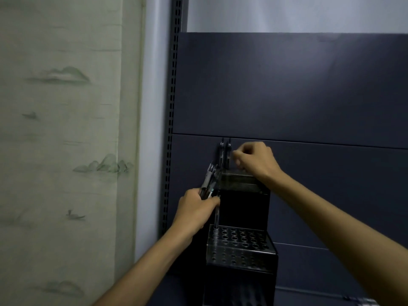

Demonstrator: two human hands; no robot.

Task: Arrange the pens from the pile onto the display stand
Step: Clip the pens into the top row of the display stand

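Note:
A black stepped display stand [242, 208] with clear perforated tiers stands against a dark panel. My left hand [195, 206] grips a bunch of dark pens [208, 180] that fan upward beside the stand's left edge. My right hand [254, 159] hovers over the top tier with curled fingers next to two upright pens [225, 153] standing at the tier's back left; whether it pinches one is not clear. One pen [216, 215] stands in the lower tier's [240, 241] back-left hole.
A dark blue shelving back panel [287, 85] fills the wall behind the stand, with a slotted upright rail [173, 85] on its left. A pale curtain with painted hills [61, 129] hangs at the left.

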